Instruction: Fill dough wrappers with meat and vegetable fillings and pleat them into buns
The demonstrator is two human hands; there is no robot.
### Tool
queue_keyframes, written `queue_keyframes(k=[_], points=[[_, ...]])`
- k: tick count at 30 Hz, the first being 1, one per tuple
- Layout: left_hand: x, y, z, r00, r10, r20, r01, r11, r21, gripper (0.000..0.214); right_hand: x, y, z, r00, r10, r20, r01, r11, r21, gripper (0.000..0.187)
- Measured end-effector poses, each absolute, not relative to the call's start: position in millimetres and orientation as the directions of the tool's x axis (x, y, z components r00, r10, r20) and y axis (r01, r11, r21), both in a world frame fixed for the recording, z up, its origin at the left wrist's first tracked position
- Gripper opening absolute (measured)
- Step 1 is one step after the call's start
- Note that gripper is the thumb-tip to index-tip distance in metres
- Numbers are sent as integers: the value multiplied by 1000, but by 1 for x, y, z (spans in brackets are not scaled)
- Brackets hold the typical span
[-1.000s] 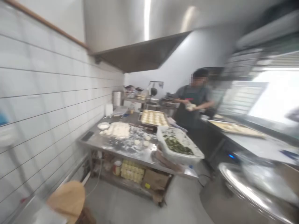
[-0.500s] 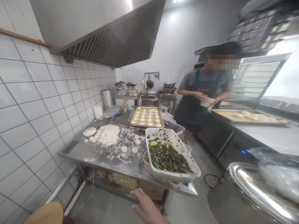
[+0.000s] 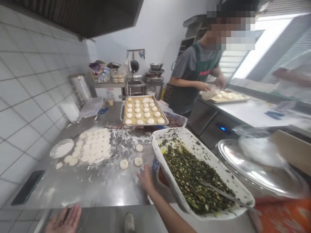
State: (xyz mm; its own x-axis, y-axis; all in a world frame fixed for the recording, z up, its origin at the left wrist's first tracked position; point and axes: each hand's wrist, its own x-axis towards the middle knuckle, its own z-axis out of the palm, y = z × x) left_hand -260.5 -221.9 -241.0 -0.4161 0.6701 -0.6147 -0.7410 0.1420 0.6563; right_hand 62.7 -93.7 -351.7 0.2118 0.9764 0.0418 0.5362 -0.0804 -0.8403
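Note:
My right hand (image 3: 146, 180) is over the steel table (image 3: 109, 191), fingers stretched out, just below several small round dough pieces (image 3: 124, 164). Nothing shows in its fingers. To its right stands a white tub (image 3: 170, 186) of chopped green filling (image 3: 196, 178), with a metal utensil handle (image 3: 223, 194) leaning across it. My left hand (image 3: 65, 220) is below the table's front edge, palm up and fingers apart. A thin dark streak crosses that palm; I cannot make out what it is. Floury dough pieces (image 3: 96, 145) lie close together at the left.
A bowl of flour (image 3: 62, 149) and a phone (image 3: 28, 187) are at the left. Behind is a baking tray (image 3: 125, 122) of round buns. A co-worker (image 3: 191, 74) handles something pale by another tray. At right sits a shiny metal lid (image 3: 233, 155).
My view has come closer to the table. My right hand has moved from in front of the table to over it, and my left hand has come into view. The co-worker leans toward the other tray.

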Motion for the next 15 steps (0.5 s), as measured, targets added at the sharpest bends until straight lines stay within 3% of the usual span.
queue_keyframes(k=[6,12,15], points=[[-271,-119,-260,-264,708,-655,-765,259,589,48,45,-29,-347,351,936,-15,619,-243,-747,70],[-226,-73,-262,-131,736,-665,-722,389,573,44,48,-2,-338,309,945,-107,605,-282,-744,39],[-191,-58,-270,44,724,-689,-729,495,473,44,48,0,-314,236,962,-141,547,-251,-798,40]])
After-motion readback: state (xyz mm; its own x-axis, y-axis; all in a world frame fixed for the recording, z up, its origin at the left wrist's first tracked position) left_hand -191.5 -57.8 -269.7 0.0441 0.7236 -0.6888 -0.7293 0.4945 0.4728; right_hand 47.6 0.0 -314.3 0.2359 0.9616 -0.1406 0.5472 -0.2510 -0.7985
